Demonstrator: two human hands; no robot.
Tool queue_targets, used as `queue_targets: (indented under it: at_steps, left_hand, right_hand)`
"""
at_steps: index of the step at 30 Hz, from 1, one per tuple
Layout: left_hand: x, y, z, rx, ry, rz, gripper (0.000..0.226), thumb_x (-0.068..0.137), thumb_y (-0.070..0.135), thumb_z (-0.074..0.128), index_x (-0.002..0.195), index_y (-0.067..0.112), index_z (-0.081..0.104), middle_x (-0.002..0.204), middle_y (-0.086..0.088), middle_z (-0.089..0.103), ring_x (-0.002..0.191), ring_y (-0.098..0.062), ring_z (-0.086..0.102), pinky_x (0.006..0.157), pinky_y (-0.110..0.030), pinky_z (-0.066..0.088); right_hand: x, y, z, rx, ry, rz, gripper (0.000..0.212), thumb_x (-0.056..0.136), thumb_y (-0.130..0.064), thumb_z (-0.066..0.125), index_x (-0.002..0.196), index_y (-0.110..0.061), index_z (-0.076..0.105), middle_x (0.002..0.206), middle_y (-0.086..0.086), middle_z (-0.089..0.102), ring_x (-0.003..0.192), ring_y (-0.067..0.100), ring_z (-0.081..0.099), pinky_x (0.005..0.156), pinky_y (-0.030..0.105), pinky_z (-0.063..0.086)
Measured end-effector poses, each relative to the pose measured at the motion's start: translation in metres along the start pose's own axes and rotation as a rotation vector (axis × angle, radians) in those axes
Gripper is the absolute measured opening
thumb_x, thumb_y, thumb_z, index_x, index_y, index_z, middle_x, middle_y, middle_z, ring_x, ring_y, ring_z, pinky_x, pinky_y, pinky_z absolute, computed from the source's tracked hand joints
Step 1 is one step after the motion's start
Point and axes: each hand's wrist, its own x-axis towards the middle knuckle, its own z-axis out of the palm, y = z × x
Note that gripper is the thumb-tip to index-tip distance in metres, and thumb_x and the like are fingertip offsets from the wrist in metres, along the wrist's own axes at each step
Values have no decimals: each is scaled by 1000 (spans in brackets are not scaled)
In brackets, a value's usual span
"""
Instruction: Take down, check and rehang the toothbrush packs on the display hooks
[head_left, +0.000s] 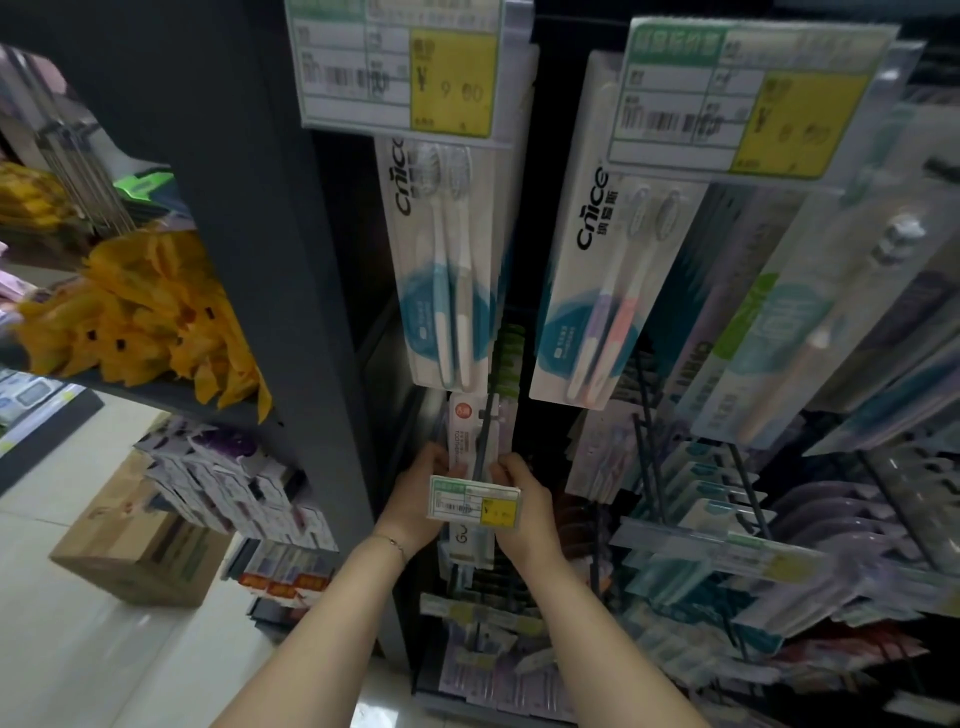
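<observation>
A narrow white toothbrush pack (475, 431) with a red round mark hangs low in the middle of the display, on a thin dark hook (483, 441). My left hand (415, 506) grips its left edge and my right hand (524, 506) pinches its right edge. A small price tag (474, 505) with a yellow field sits in front of both hands and hides the pack's middle. Above hang two white and teal Cnice packs (447, 260), (597, 291), each holding two brushes.
Large price tags (400, 67), (748, 98) jut out at head height. More toothbrush packs on wire hooks (753, 514) fill the right side. A dark upright panel (291, 260) borders the left. Yellow bags (140, 312) and a cardboard box (140, 545) lie further left.
</observation>
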Motion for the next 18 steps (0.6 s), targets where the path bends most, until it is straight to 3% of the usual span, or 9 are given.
queue_targets:
  at_steps: [3, 8, 12, 18]
  left_hand:
    - [-1, -2, -1, 51, -21, 15, 13, 93, 18, 58, 88, 16, 46, 83, 1, 59, 75, -10, 56, 63, -18, 43]
    - [4, -1, -1, 41, -65, 6, 21, 90, 13, 62, 81, 16, 43, 80, -1, 56, 73, -11, 52, 65, -20, 42]
    - [8, -3, -2, 20, -94, 8, 22, 87, 11, 66, 83, 16, 45, 84, -4, 58, 78, -14, 55, 69, -23, 45]
    - [10, -3, 3, -63, -78, -11, 18, 91, 8, 62, 82, 15, 47, 79, -1, 56, 73, -10, 53, 64, -17, 45]
  right_hand:
    - [-3, -2, -3, -35, 17, -62, 17, 92, -3, 56, 99, -19, 55, 82, -13, 55, 70, -6, 48, 65, 5, 38]
    - [-2, -3, -2, 0, 80, -60, 14, 98, -11, 52, 94, -22, 60, 78, -11, 59, 69, -5, 51, 66, 9, 41]
    - [-1, -4, -5, -65, 80, -56, 17, 96, -7, 51, 92, -22, 58, 75, -15, 55, 64, -11, 50, 61, 5, 37]
    - [-3, -11, -5, -78, 60, -66, 36, 88, -5, 52, 72, -38, 49, 71, -12, 50, 66, 1, 42, 63, 16, 35]
